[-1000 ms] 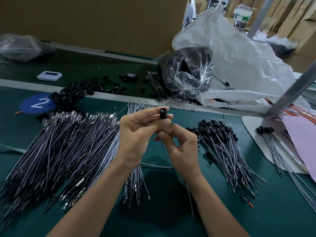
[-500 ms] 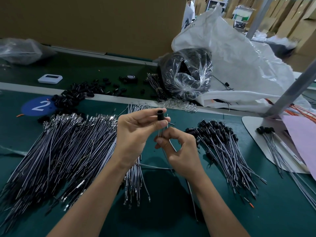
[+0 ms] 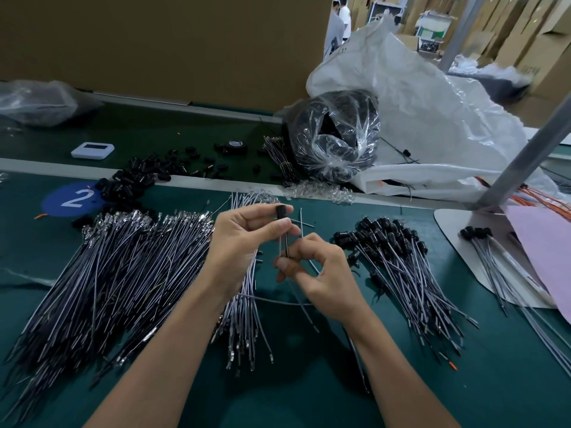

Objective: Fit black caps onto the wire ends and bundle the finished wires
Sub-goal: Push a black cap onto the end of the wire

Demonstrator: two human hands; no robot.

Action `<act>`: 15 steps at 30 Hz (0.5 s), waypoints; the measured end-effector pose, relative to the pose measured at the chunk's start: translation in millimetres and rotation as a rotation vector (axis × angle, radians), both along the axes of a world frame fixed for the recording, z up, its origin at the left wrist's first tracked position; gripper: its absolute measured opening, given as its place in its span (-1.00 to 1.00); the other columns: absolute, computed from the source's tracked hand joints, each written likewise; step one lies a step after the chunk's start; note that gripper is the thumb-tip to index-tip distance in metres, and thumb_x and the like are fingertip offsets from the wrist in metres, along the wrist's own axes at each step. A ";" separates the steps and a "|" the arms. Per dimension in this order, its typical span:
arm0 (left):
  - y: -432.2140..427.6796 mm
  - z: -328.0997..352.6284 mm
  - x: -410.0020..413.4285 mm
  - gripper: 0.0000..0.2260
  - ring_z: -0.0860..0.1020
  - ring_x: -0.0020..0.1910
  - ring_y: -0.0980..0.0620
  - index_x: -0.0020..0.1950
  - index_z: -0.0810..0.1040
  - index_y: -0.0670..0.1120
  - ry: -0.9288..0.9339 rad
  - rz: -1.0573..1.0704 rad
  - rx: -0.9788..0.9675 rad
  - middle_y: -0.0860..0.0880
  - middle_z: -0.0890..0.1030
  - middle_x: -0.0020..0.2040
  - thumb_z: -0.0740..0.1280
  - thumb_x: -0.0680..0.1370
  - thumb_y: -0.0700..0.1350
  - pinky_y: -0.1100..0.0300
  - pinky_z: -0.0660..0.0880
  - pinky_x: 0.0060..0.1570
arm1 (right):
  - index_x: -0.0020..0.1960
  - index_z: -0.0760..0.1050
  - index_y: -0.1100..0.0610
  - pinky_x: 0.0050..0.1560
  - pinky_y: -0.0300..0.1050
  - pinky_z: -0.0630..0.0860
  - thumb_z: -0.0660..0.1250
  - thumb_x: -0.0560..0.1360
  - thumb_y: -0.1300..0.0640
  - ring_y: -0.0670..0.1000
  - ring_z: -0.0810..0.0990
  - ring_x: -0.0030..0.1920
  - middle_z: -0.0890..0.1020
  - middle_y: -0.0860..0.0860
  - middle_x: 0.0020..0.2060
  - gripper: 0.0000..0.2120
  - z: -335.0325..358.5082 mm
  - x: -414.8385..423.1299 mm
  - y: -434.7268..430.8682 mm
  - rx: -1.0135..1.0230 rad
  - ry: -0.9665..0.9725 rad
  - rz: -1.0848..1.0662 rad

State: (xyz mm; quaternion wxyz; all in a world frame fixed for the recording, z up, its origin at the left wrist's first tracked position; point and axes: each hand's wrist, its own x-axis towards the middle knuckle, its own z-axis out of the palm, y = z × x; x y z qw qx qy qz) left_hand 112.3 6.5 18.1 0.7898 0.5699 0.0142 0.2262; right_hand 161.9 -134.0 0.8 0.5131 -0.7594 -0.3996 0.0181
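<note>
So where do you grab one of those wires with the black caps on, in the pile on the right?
Probably best to pinch the thin wire just below its cap, coming down from above on the near side. In the pile of capped wires the black caps are packed together at the far end, while the wires fan apart at the near end, leaving room for fingers.

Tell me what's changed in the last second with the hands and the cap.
The right hand slid down the wires, away from the black cap, baring more wire between the hands. The left hand still pinches the cap; the right still pinches the wires. The wire piles lie as before.
</note>
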 end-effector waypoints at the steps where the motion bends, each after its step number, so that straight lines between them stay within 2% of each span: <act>1: 0.0 -0.4 1.1 -0.76 0.69 -0.23 -0.08 -0.02 0.67 -0.18 0.024 -0.008 -0.036 -0.18 0.70 -0.23 0.46 0.33 -0.17 0.22 0.58 -0.20 | -0.25 0.65 0.17 0.03 0.04 0.51 0.42 0.46 0.17 0.06 0.59 -0.13 0.64 -0.16 -0.33 -0.87 1.1 0.3 0.2 -0.005 0.009 0.014; 3: 2.2 -1.7 3.6 -0.77 0.69 -0.29 -0.07 -0.03 0.66 -0.19 0.060 0.031 -0.123 -0.17 0.70 -0.25 0.46 0.33 -0.19 0.21 0.59 -0.28 | -0.20 0.67 0.16 -0.06 -0.10 0.56 0.39 0.53 0.15 -0.01 0.64 -0.19 0.69 -0.08 -0.30 -0.83 5.3 6.7 -0.7 0.041 0.060 -0.039; 5: 6.2 -3.5 5.6 -0.77 0.68 -0.33 -0.05 -0.04 0.66 -0.20 0.095 0.067 -0.163 -0.17 0.70 -0.25 0.46 0.32 -0.21 0.23 0.59 -0.32 | -0.13 0.67 0.13 -0.17 -0.24 0.54 0.32 0.58 0.12 -0.13 0.62 -0.28 0.71 -0.03 -0.26 -0.81 9.9 26.3 -3.4 0.094 0.048 -0.251; 6: 7.2 -4.6 6.1 -0.76 0.68 -0.34 -0.04 -0.04 0.66 -0.21 0.121 0.066 -0.152 -0.17 0.70 -0.25 0.47 0.32 -0.21 0.24 0.58 -0.34 | -0.08 0.66 0.12 -0.19 -0.26 0.52 0.31 0.59 0.14 -0.15 0.60 -0.30 0.71 -0.01 -0.22 -0.83 12.9 41.3 -4.2 0.046 -0.015 -0.380; 8: 5.8 -6.9 5.7 -0.74 0.68 -0.36 -0.03 -0.01 0.65 -0.22 0.180 0.035 -0.095 -0.18 0.70 -0.24 0.47 0.32 -0.22 0.25 0.57 -0.38 | 0.06 0.64 0.14 -0.05 -0.17 0.56 0.29 0.57 0.25 -0.07 0.61 -0.16 0.70 0.06 -0.07 -0.84 19.3 78.5 -3.2 -0.183 -0.120 -0.562; 10: 4.1 -9.1 4.9 -0.74 0.67 -0.36 -0.03 0.03 0.64 -0.24 0.238 -0.008 -0.034 -0.18 0.70 -0.22 0.48 0.35 -0.25 0.25 0.56 -0.39 | 0.22 0.58 0.15 0.12 0.01 0.57 0.24 0.54 0.35 0.08 0.61 0.03 0.66 0.11 0.08 -0.69 23.3 114.3 3.9 -0.459 -0.160 -0.609; 12: 3.0 -10.9 4.6 -0.79 0.68 -0.35 -0.04 0.03 0.62 -0.24 0.295 -0.061 0.006 -0.19 0.70 -0.21 0.46 0.41 -0.31 0.24 0.57 -0.40 | 0.27 0.53 0.19 0.13 0.10 0.57 0.22 0.52 0.39 0.16 0.59 0.06 0.61 0.17 0.14 -0.64 23.4 138.8 12.1 -0.654 -0.179 -0.603; 15: 2.1 -12.8 3.7 -0.82 0.68 -0.33 -0.06 0.03 0.62 -0.23 0.345 -0.107 0.040 -0.20 0.71 -0.19 0.45 0.44 -0.33 0.22 0.58 -0.38 | 0.19 0.53 0.26 0.05 0.12 0.57 0.25 0.52 0.35 0.23 0.57 0.03 0.58 0.21 0.10 -0.74 18.7 153.2 17.6 -0.805 -0.205 -0.571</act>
